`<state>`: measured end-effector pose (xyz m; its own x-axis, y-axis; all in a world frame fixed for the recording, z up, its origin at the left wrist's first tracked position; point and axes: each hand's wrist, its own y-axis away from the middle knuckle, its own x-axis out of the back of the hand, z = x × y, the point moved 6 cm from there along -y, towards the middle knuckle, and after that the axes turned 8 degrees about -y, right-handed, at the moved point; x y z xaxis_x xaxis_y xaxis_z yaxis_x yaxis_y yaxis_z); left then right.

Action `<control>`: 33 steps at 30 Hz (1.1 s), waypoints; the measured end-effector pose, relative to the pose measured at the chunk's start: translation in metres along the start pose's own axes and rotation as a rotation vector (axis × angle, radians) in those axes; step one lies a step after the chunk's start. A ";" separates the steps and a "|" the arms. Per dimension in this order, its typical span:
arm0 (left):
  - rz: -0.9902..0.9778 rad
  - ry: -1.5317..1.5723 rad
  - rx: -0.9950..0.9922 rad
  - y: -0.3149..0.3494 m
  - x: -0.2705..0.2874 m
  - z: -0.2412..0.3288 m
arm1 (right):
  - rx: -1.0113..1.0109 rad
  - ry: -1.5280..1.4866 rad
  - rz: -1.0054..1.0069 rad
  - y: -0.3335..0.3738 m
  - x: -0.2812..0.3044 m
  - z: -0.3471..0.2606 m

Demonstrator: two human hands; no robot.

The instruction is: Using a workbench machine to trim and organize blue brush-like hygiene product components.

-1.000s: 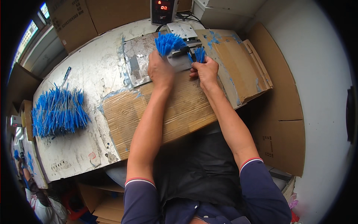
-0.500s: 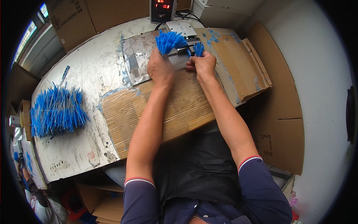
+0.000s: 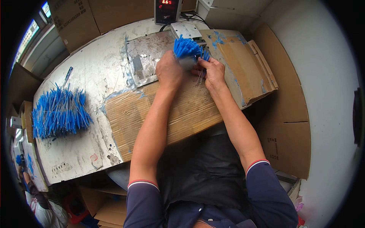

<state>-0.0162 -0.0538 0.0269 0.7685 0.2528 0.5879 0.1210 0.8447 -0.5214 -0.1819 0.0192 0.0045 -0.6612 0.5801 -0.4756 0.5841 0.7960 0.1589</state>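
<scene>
My left hand is closed round a thick bundle of blue-sleeved wires, whose blue ends fan out above the fist. Close by on the right, my right hand pinches a smaller bunch of blue-sleeved wires; thin bare wire ends hang below its fingers. Both hands are over the far side of the table, in front of a small metal machine that the bundle partly hides. A large pile of the same blue wires lies on the left of the table.
A counter with a red digital display stands at the back. Cardboard covers the table's front edge, and a folded carton lies at the right. A pen lies beyond the pile. Another person is at the lower left.
My left hand and its bundle have moved right, toward the right hand. The right hand has shifted slightly right and nearer me, with more wire ends showing below it. The display reading has changed.
</scene>
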 end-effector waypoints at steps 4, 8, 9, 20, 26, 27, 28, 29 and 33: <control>0.000 0.016 0.012 0.000 0.004 0.000 | -0.003 0.093 -0.015 0.009 -0.001 -0.001; -0.015 -0.013 -0.007 0.000 0.004 0.002 | 0.034 0.167 -0.051 0.011 -0.003 -0.003; -0.025 -0.023 -0.029 0.001 0.002 0.004 | 0.035 0.169 -0.049 0.012 -0.002 -0.002; -0.052 -0.113 -0.026 0.001 0.003 0.005 | 0.046 0.312 -0.137 0.021 -0.009 -0.007; 0.112 0.081 0.116 0.000 0.014 -0.004 | 0.153 0.254 0.034 0.017 0.001 -0.008; 0.112 0.082 0.118 0.000 0.014 -0.004 | 0.154 0.254 0.034 0.015 0.002 -0.008; 0.112 0.082 0.120 -0.001 0.015 -0.005 | 0.158 0.211 0.083 0.014 0.003 -0.009; 0.113 0.081 0.121 0.000 0.016 -0.005 | 0.163 0.168 0.132 0.014 0.004 -0.010; 0.080 0.060 0.127 0.000 0.013 -0.006 | 0.206 0.204 0.120 0.010 0.005 -0.010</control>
<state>-0.0023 -0.0534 0.0315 0.8091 0.2960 0.5077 -0.0191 0.8767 -0.4806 -0.1833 0.0318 0.0125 -0.6503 0.7072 -0.2775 0.7331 0.6800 0.0149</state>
